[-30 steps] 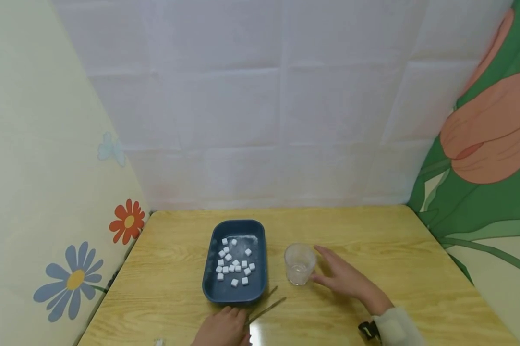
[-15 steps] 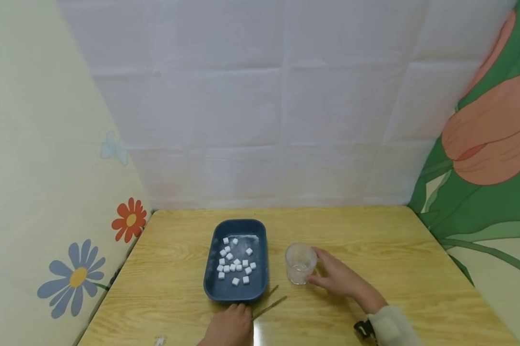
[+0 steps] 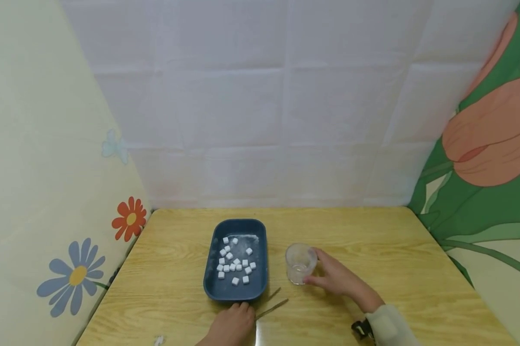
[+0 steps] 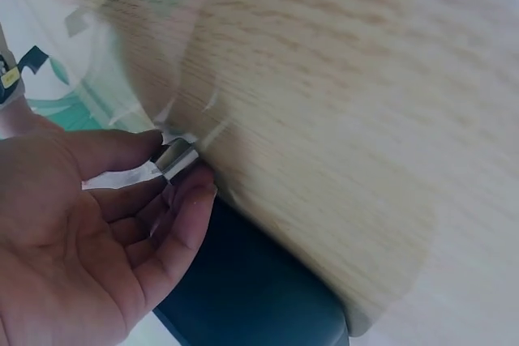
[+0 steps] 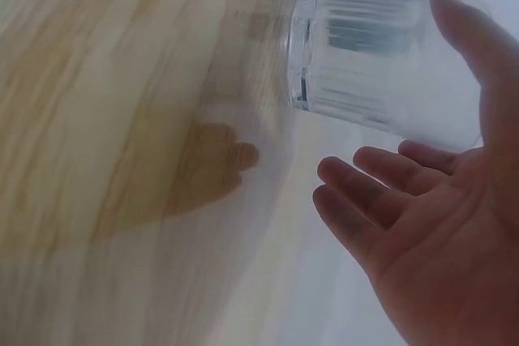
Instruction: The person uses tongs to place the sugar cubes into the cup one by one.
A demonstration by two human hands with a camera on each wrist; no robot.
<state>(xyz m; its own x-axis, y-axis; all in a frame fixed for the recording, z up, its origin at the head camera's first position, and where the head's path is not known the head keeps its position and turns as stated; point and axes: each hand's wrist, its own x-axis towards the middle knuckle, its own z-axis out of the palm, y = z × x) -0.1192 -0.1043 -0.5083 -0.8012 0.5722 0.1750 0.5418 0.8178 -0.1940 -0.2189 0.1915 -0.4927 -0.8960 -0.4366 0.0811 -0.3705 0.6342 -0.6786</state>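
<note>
In the head view, my left hand is at the near edge of a dark blue tray. It pinches thin metal tongs, whose two arms stand apart and point toward the glass. The left wrist view shows the shiny bent end of the tongs between thumb and fingers. My right hand holds the right side of a clear drinking glass, thumb in front and fingers behind. In the right wrist view the glass lies between thumb and fingers, and several fingertips stand off it.
Several small white cubes lie scattered in the tray. A small pale thing, too small to identify, is at the bottom edge. The wood-patterned table ends at a white sheet; painted panels flank both sides.
My right hand has moved in from beside the glass, its thumb and fingers now against it. The left hand has shifted slightly right with the tongs. Tray and glass stay put.
</note>
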